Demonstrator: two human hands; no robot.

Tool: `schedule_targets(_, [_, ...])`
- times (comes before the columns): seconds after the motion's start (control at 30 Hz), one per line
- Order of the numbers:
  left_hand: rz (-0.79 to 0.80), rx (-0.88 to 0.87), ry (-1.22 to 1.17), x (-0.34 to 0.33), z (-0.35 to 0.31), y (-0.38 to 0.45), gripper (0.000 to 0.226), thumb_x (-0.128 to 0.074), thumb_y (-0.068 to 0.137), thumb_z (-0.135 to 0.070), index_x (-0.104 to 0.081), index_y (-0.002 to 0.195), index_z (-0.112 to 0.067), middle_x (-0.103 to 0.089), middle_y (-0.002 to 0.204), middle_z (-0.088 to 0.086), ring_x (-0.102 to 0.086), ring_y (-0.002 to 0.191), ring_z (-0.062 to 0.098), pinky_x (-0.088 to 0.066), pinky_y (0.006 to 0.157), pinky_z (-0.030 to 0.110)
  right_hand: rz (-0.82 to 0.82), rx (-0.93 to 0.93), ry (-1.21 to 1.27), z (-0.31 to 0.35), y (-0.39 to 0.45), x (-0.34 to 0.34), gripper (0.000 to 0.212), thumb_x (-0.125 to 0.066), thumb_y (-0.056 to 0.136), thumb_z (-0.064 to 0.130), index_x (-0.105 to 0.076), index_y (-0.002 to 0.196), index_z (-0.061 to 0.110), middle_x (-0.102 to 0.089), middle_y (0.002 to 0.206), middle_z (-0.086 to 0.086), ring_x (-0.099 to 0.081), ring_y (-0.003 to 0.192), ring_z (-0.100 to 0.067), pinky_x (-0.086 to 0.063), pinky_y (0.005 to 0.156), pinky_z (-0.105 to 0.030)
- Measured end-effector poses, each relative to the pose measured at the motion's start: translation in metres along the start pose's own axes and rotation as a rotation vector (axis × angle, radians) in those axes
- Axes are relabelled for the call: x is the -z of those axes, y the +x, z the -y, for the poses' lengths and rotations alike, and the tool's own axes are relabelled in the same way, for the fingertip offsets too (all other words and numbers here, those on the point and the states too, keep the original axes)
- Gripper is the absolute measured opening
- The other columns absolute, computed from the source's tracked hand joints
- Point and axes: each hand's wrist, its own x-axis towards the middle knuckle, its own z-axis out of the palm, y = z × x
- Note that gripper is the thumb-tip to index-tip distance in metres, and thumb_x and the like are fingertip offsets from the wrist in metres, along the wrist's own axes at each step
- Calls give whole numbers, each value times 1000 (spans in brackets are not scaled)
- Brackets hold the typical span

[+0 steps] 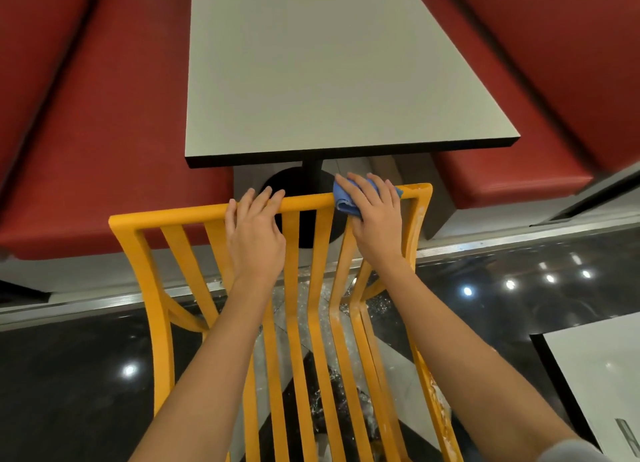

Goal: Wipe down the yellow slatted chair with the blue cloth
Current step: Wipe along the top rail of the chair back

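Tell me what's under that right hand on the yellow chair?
A bunched blue cloth, pressed by the right hand onto the top rail of the yellow slatted chair. Its edges stick out at both sides. The rail beneath the cloth is covered, so its state there cannot be seen.

Pretty evenly lit from overhead, no harsh shadows. Bright pinpoint glare spots bouncing off the glossy dark floor point(519, 281). Heavy wide-angle warping, straight edges bending toward the corners. Slightly soft overall, blurrier at the red booth seats point(86, 115) out near the edges.
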Motion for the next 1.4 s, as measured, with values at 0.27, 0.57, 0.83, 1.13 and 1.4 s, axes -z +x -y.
schedule_targets(0.27, [-23, 10, -12, -2, -2, 0, 45, -50, 95, -3, -58, 135, -23, -57, 140, 0, -40, 139, 23, -16, 121, 45, 0, 79, 98, 11, -11, 6, 53, -56, 90, 7, -50, 140, 22, -48, 147, 0, -35, 141, -30, -22, 119, -48])
schedule_targets(0.57, [-17, 20, -21, -3, -1, -1, 47, -51, 94, -2, -57, 135, -23, -56, 141, 0, -39, 139, 22, -16, 121, 45, 7, -55, 142, 29, -17, 4, 53, -51, 90, 5, -49, 141, 20, -46, 148, -1, -28, 145, -31, -21, 119, -52])
schedule_targets(0.83, [-20, 17, -36, -3, -1, -1, 47, -52, 94, -1, -58, 135, -23, -57, 139, 0, -40, 139, 22, -15, 121, 46, -10, -356, 159, -1, 2, 18, 62, -55, 85, -10, -52, 139, 20, -49, 146, -3, -23, 146, -32, -23, 117, -56])
schedule_targets(1.13, [-20, 9, -34, -4, 0, -1, 48, -52, 94, 0, -58, 135, -23, -58, 138, 0, -40, 138, 23, -15, 121, 46, 69, -179, 77, -23, -10, 25, 64, -59, 86, -6, -47, 142, 22, -43, 151, -2, -18, 147, -30, -12, 121, -52])
schedule_targets(1.4, [-31, 1, -42, -4, 0, -1, 48, -50, 93, 3, -60, 133, -22, -60, 135, 1, -40, 138, 25, -14, 121, 45, 145, 40, 206, -3, -25, 24, 62, -56, 88, -1, -44, 144, 22, -38, 153, 1, -17, 148, -27, -14, 121, -48])
